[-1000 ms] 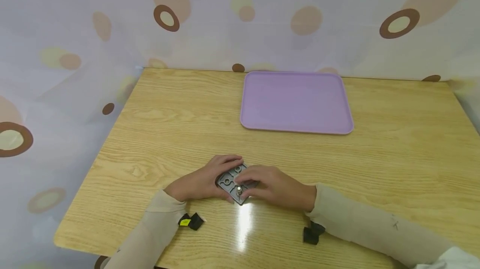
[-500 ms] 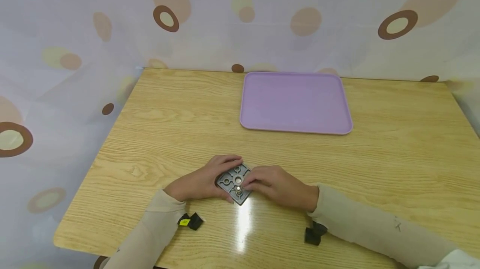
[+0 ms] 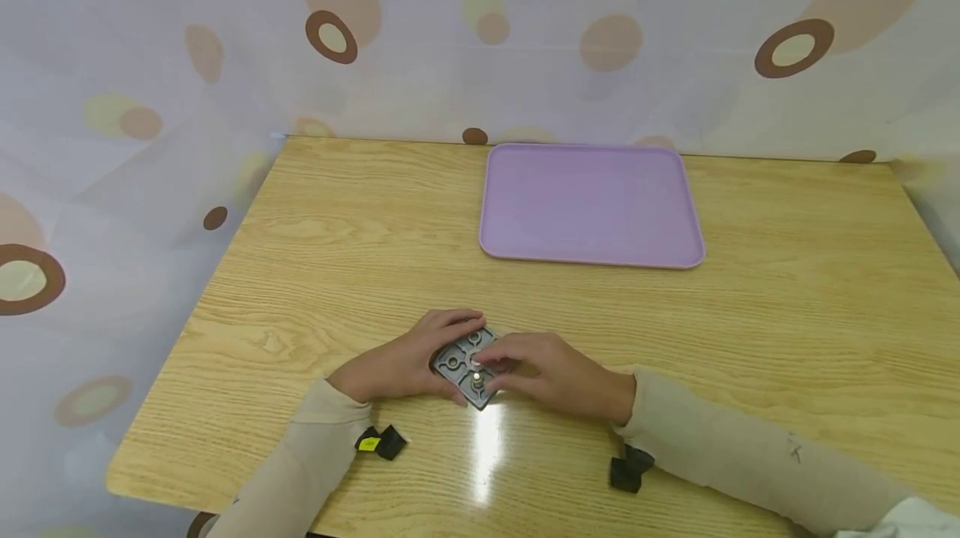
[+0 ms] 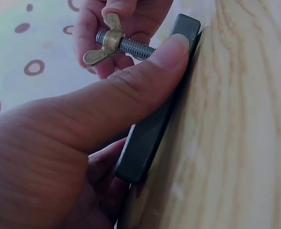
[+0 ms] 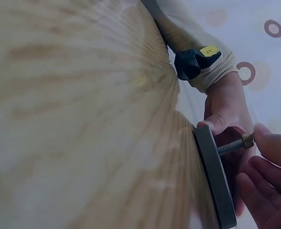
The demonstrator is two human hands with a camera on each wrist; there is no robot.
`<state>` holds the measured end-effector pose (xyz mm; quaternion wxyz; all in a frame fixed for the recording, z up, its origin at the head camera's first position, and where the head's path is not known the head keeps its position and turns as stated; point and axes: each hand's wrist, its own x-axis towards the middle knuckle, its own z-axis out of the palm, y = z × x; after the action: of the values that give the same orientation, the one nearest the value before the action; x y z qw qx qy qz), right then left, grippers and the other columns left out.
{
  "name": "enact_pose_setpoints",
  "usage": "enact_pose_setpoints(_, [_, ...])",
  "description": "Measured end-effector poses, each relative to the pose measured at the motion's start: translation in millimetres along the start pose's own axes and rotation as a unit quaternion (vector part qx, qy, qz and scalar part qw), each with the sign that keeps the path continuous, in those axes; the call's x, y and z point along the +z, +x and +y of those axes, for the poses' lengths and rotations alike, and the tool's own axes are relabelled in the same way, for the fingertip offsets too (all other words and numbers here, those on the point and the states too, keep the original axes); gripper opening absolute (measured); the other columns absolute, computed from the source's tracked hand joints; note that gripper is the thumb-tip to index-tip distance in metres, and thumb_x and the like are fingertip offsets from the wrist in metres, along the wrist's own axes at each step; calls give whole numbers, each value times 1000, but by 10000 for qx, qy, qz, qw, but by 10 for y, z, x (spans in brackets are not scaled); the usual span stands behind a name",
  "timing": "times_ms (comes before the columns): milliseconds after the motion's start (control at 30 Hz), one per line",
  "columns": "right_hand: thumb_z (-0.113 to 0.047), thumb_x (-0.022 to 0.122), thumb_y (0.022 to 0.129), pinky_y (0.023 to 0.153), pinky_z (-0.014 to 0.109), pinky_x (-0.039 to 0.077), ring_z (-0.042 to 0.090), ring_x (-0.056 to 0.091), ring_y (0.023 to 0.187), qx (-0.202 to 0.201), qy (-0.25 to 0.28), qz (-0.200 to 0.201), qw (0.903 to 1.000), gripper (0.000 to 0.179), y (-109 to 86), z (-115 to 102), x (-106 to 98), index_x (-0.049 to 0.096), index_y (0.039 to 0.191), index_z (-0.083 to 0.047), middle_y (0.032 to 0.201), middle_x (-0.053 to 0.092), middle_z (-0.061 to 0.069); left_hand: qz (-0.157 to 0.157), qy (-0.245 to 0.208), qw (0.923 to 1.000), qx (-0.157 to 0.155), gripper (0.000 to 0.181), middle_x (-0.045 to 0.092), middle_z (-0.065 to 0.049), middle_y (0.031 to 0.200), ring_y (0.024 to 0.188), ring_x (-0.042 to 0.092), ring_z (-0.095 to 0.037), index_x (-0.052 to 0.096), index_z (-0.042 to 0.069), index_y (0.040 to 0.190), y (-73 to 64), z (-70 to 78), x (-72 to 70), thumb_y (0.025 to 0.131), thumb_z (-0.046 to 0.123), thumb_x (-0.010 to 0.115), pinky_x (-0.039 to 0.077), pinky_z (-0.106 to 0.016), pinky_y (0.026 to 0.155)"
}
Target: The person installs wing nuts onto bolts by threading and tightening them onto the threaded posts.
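Note:
A square grey metal plate (image 3: 459, 376) with round holes and raised ribs lies on the wooden table, one corner toward the person. My left hand (image 3: 408, 365) grips its left side, thumb and fingers along two edges. From the plate rises a threaded bolt (image 4: 137, 49), carrying a brass wing nut (image 4: 110, 42) near its free end. My right hand (image 3: 551, 376) is at the wing nut with curled fingers, one fingertip touching the upper wing in the left wrist view. In the right wrist view the plate (image 5: 215, 176) is seen edge-on, and the right fingers partly cover the nut.
A purple tray (image 3: 592, 205) lies farther back on the wooden table (image 3: 337, 271). Patterned cloth (image 3: 540, 38) hangs behind and to the left of the table. Black wrist devices (image 3: 392, 443) show below both forearms.
My right thumb and fingers pinched close together at the wing nut half a second ago; now they are spread wider around it. The left hand and plate stay in place.

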<state>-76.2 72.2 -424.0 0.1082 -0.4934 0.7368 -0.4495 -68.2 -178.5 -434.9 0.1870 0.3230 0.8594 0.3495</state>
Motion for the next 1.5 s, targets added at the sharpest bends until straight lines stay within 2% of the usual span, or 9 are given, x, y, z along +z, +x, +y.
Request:
enact_pose_setpoints(300, [-18,66,87,87,27,45,10,55,108,-121,-81,-143,9998,36,19,-9,9,60,121,-9,121,58,-2,-28,-50,10000,-12,96,18,8,150,131,17,-9,26,17,148,1,19,-10,71,47,75,29,-36,102])
enact_pose_setpoints(533, [-22,64,88,84,28,47,11,56,105,29,72,-276,9996,38,30,-18,12,59,124,-11,120,59,-2,-42,-96,9999,-34,97,18,6,151,132,17,-13,26,16,148,-8,42,-15,70,48,75,28,-39,102])
enact_pose_setpoints(767, [-24,64,88,88,27,45,9,54,109,204,-85,-232,9995,34,18,-29,-5,61,120,-14,121,58,-6,-25,-124,9999,55,96,20,5,150,131,20,-14,28,14,147,-12,52,-18,71,45,76,30,-38,100])
enact_pose_setpoints(1067, [-12,57,93,89,27,44,10,56,106,-90,-278,2,9996,24,-19,-15,-51,64,115,-11,114,62,-2,34,18,10000,42,96,21,6,150,130,21,-12,28,15,147,-2,40,-21,70,46,76,30,-36,100])
enact_pose_setpoints(1300, [-12,55,94,87,27,46,9,58,100,-313,-232,67,9992,19,-33,18,-49,66,109,-13,108,64,-5,26,4,10000,43,95,21,5,150,130,20,-12,29,14,147,-2,45,-26,70,45,77,28,-36,101])
enact_pose_setpoints(1500, [-15,56,93,85,26,46,6,59,98,-166,-122,-33,9998,17,-29,9,-31,67,105,-16,106,64,-9,77,47,9998,151,94,22,3,150,131,21,-15,30,13,146,2,26,-15,71,44,76,28,-38,102])
